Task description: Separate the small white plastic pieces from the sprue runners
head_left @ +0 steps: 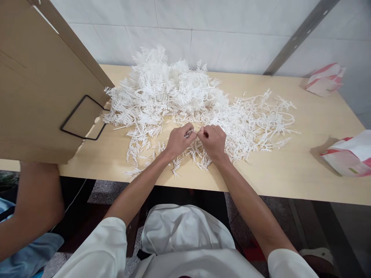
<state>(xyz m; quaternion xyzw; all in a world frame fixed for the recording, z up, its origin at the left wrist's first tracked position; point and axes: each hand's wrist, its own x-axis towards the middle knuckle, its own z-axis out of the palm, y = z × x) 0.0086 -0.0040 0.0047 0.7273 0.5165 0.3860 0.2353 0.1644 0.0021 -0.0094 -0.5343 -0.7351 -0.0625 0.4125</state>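
My left hand (180, 139) is closed around a small white branched strand (189, 133), whose thin ends poke out near the thumb. Close beside it, my right hand (213, 139) is curled with thumb and finger pinched together, facing the left fingertips; what it grips is hidden or too small to make out. Behind both hands rises a large heap of white branched strands (174, 85), thin and twig-like. Longer connected strands (269, 119) spread out to the right. Loose small pieces (142, 148) lie scattered on the table in front of the heap.
The light wood table (275, 173) runs along a tiled wall (232, 46). At the left stands a cardboard panel (43, 85) with a black wire stand (84, 119). Two red-and-white paper packets (326, 80) sit at the right. Another person's arm (40, 197) is at the lower left.
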